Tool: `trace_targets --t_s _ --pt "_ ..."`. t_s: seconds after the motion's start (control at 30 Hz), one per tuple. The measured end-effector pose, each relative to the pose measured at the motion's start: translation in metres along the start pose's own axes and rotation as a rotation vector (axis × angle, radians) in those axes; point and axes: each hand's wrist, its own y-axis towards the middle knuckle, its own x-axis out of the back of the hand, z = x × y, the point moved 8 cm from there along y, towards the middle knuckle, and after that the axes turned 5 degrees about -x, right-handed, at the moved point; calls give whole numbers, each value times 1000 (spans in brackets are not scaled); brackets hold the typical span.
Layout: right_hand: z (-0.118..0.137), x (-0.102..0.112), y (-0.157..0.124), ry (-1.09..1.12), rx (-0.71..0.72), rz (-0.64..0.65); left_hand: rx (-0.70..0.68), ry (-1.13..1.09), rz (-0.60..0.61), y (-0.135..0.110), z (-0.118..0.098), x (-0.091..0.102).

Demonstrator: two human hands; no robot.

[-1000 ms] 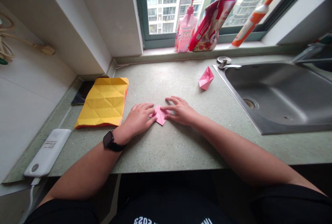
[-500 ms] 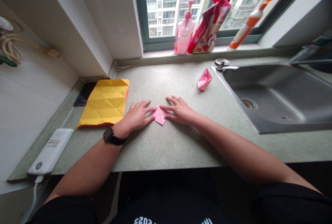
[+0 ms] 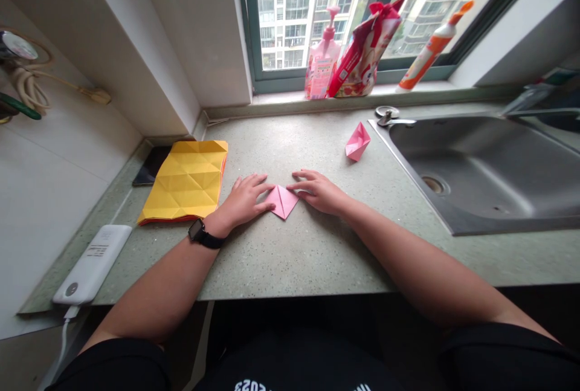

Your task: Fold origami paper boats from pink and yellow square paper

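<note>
A small folded pink paper [image 3: 281, 202] lies flat on the countertop between my hands, one corner pointing toward me and a crease running down its middle. My left hand [image 3: 248, 199], with a black watch on its wrist, rests at the paper's left side. Its fingers are spread, and the thumb presses on the paper's left part. My right hand [image 3: 321, 191] is at the right, fingers apart, with fingertips at the paper's upper right edge. Farther back on the right stands a folded pink paper boat [image 3: 357, 142], apart from both hands.
Yellow creased sheets [image 3: 185, 182] lie left, partly over a dark phone [image 3: 151, 166]. A white power bank [image 3: 93, 264] with a cable sits near the front left edge. The steel sink [image 3: 480, 222] is at right. A pink pump bottle [image 3: 322, 64], red bag [image 3: 367, 52] and orange-white bottle [image 3: 428, 52] line the sill.
My right hand has drawn slightly right, its thumb off the paper's front, uncovering more of the right side. My left hand stays at the paper. The view has shifted slightly.
</note>
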Motion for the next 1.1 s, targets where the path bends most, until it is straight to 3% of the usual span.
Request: trace_targets --t_s 0.2,0.43,0.57,0.73,0.87,1.1 --pt "-1 6 0 65 -9 -35 -3 -9 2 -3 -2 2" --pt "15 9 -4 56 44 0 -118 -124 -107 -3 -16 8" --pt "21 13 -4 161 66 -15 -154 -254 -169 0 -22 14" --pt "42 38 -12 332 189 -213 -198 -432 -371 -3 -33 35" --pt "70 62 -27 261 288 -428 -297 -478 -548 -15 -52 54" --pt "96 70 -39 83 329 -520 -404 -379 -676 -30 -74 68"
